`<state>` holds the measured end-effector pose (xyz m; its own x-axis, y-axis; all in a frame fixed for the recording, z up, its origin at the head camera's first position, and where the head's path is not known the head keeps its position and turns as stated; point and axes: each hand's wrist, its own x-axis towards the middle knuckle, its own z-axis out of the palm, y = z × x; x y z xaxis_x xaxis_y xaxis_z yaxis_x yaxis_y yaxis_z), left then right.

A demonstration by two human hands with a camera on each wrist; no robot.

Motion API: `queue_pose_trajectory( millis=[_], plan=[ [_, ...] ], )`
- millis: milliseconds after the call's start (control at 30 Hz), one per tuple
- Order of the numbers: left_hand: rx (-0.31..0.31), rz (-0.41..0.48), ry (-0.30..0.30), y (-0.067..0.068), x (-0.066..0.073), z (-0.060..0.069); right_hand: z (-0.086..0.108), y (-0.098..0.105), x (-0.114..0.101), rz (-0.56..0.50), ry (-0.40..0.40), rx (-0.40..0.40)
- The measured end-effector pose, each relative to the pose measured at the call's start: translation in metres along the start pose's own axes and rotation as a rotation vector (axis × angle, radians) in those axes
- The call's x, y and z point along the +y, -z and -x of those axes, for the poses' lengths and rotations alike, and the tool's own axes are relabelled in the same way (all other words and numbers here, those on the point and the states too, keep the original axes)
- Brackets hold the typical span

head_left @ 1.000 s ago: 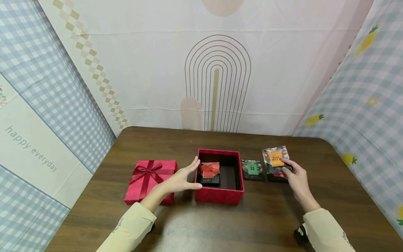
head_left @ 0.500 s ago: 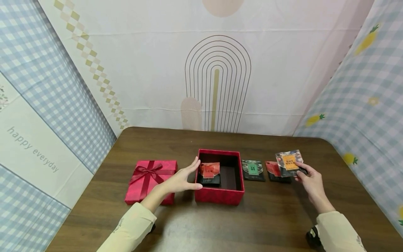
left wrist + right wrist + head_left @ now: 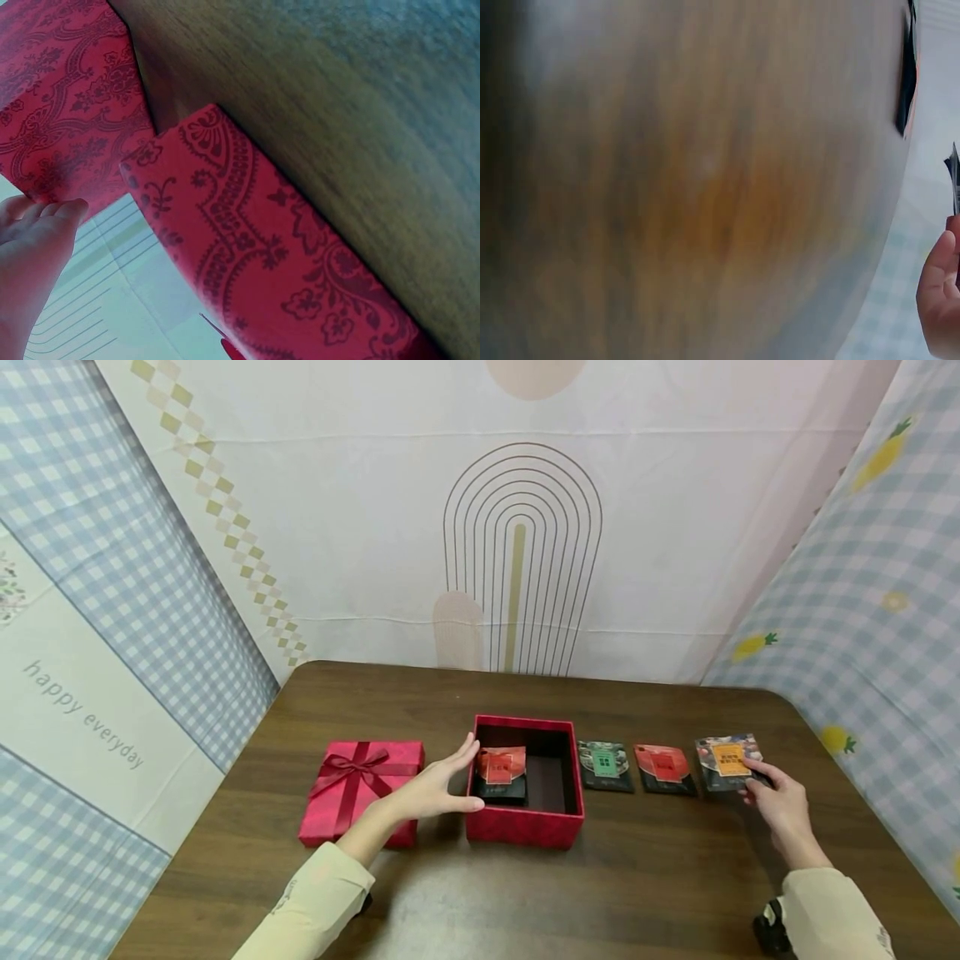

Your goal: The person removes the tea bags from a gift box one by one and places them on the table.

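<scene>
My right hand [image 3: 783, 806] pinches the right edge of a dark sachet [image 3: 722, 768] with an orange label, low over the table at the right end of a row. Beside it lie a red-labelled sachet [image 3: 664, 768] and a green-labelled one [image 3: 605, 766]. My left hand [image 3: 427, 789] rests its spread, straight fingers against the left side of an uncovered red gift box [image 3: 523, 827]. Inside that box, on the left, another red-labelled sachet [image 3: 501, 777] is visible. In the left wrist view, the left fingertips [image 3: 75, 210] touch the patterned box wall.
The red box lid [image 3: 352, 814] with a ribbon bow lies left of the box, partly behind my left forearm. A brown wooden table [image 3: 517, 902] bears everything. Patterned cloths [image 3: 360, 510] hang behind and at both sides.
My right hand has carried the orange-labelled sachet rightward and lower, from over the red-labelled sachet to the right of it. The red-labelled sachet is now uncovered. My left hand has stayed at the box.
</scene>
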<state>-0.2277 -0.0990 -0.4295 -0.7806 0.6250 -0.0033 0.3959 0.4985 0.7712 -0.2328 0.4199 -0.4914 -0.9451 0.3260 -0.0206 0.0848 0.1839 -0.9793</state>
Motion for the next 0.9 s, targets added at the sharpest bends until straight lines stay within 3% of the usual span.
queue_pose_trajectory(
  millis=[67,167,367,467,667,900],
  plan=[
    [0.0,0.0,0.001,0.0,0.0,0.0,0.009,0.001,-0.014,0.048,-0.012,-0.017],
    [0.0,0.0,0.004,0.001,0.0,0.0,0.016,0.003,-0.028,0.22,-0.003,-0.021],
    [-0.002,-0.013,-0.002,0.001,0.0,0.0,0.009,0.008,-0.028,0.562,0.024,-0.025],
    [-0.003,-0.014,-0.001,0.001,0.0,0.001,0.005,0.009,-0.027,0.664,0.026,-0.054],
    [-0.004,-0.003,0.007,0.001,0.002,0.001,-0.003,0.01,-0.024,0.782,0.072,-0.101],
    [-0.006,-0.009,0.007,0.002,0.002,0.001,-0.006,0.013,-0.022,0.809,0.088,-0.138]
  ],
)
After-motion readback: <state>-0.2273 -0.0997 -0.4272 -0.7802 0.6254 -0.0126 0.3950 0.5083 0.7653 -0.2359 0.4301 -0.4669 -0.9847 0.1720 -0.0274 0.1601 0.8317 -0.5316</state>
